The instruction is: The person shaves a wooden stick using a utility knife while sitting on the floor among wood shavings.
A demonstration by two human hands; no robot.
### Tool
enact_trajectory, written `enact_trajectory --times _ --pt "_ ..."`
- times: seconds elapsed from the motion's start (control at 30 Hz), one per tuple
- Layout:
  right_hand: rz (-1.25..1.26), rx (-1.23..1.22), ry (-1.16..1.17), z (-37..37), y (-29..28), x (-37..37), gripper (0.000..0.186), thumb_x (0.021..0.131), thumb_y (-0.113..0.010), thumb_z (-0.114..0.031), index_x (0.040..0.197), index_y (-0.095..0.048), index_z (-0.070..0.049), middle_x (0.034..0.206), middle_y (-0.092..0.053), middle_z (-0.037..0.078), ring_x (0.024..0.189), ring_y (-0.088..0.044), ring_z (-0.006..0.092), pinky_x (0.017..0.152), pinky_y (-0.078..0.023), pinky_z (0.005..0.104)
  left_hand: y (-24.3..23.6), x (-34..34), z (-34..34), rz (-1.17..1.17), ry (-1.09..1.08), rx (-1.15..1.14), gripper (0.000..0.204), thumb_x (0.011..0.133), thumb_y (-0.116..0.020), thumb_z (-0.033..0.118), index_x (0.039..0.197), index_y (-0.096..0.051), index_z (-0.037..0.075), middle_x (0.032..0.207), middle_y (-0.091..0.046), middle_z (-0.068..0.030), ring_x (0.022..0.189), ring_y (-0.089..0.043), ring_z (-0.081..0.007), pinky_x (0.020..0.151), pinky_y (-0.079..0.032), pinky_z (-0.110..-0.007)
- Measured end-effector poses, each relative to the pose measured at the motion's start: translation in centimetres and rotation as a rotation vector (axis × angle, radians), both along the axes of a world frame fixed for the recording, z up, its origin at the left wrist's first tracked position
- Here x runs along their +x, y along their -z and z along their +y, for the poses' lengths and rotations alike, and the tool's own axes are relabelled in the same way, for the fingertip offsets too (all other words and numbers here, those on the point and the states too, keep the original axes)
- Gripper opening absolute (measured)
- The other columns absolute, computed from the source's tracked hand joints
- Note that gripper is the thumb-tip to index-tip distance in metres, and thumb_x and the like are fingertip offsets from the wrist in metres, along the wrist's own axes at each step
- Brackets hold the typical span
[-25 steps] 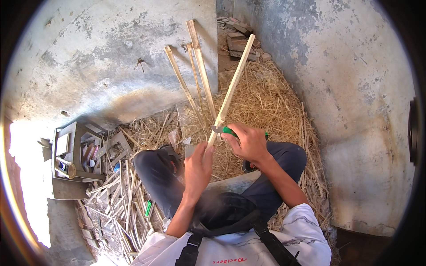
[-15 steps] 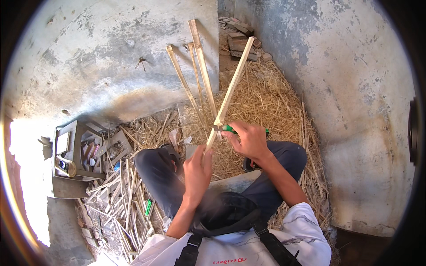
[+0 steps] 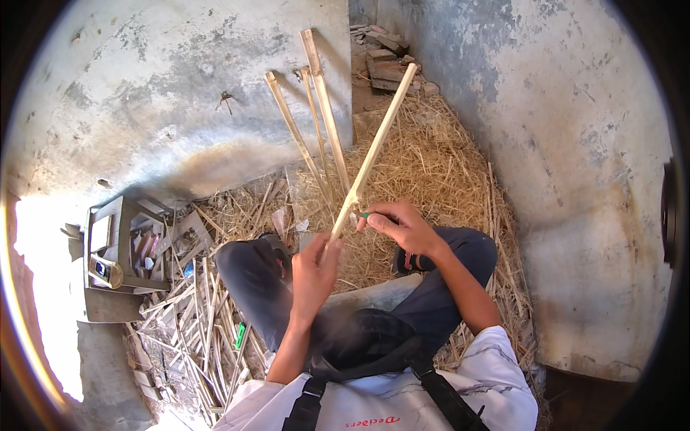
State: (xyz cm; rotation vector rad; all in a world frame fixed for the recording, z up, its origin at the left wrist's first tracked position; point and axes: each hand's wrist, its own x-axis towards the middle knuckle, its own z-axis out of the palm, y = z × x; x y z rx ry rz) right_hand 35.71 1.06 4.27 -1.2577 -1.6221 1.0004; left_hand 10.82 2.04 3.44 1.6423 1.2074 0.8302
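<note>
A long split bamboo strip [image 3: 381, 144] slants up and away from me, with a raised node near its lower part. My left hand [image 3: 314, 276] is closed around its near end, thumb along the strip. Just right of the node, my right hand [image 3: 406, 228] grips a small green-handled tool [image 3: 365, 215]. The tool's metal tip is close beside the strip; whether it touches cannot be made out. Fingers hide most of the handle, so the tool's exact kind is unclear.
Several bamboo pieces [image 3: 327, 108] lean on the wall ahead. Straw [image 3: 424, 165] covers the floor, and thin bamboo slivers [image 3: 205, 337] lie at left near a green object [image 3: 240, 335]. A wooden stool-like frame [image 3: 118, 251] stands left; bricks [image 3: 388, 65] are piled in the far corner.
My right hand has turned and come slightly lower and nearer, taking the tool from across the strip to its right side. The left hand has lowered slightly, still holding the strip.
</note>
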Motion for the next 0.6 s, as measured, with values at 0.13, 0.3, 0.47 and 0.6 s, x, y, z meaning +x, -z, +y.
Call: enact_trajectory --times 0.13,0.3,0.47,0.6 --pt "-0.267 0.228 0.211 -0.5 0.4 -1.4 0.033 0.105 -0.072 -0.036 0.111 -0.076 -0.004 0.08 -0.072 0.013 0.064 -0.068 0.0276 0.061 -0.05 0.0401 0.8 0.2 0.2 -0.033 -0.01 -0.035 0.03 0.105 -0.072 0.021 0.123 -0.074 -0.003 0.068 -0.062 -0.0064 0.065 -0.053 -0.0066 0.06 -0.043 -0.031" --pt "-0.468 0.353 0.236 -0.4 0.6 -1.9 0.035 0.102 -0.076 -0.038 0.11 -0.075 -0.004 0.085 -0.075 0.014 0.068 -0.072 0.0341 0.06 -0.054 0.0434 1.2 0.1 0.1 -0.106 0.027 -0.087 0.034 0.106 -0.073 0.021 0.128 -0.074 -0.005 0.071 -0.064 -0.0025 0.069 -0.053 -0.0052 0.062 -0.044 -0.03" --pt "-0.471 0.414 0.304 -0.5 0.8 -2.5 0.035 0.101 -0.076 -0.039 0.106 -0.075 -0.005 0.086 -0.075 0.012 0.067 -0.073 0.0324 0.059 -0.055 0.042 0.3 0.5 -0.3 -0.142 0.035 -0.131 0.038 0.106 -0.073 0.021 0.133 -0.074 -0.005 0.074 -0.067 -0.0031 0.073 -0.055 -0.0043 0.064 -0.046 -0.029" --pt "-0.504 0.433 0.352 -0.6 0.3 -2.9 0.035 0.102 -0.075 -0.041 0.104 -0.076 -0.007 0.085 -0.076 0.009 0.066 -0.074 0.0303 0.056 -0.055 0.0414 0.2 0.7 -0.5 -0.134 0.022 -0.098 0.039 0.106 -0.073 0.022 0.134 -0.073 -0.004 0.074 -0.069 -0.0044 0.073 -0.056 -0.0044 0.064 -0.047 -0.029"
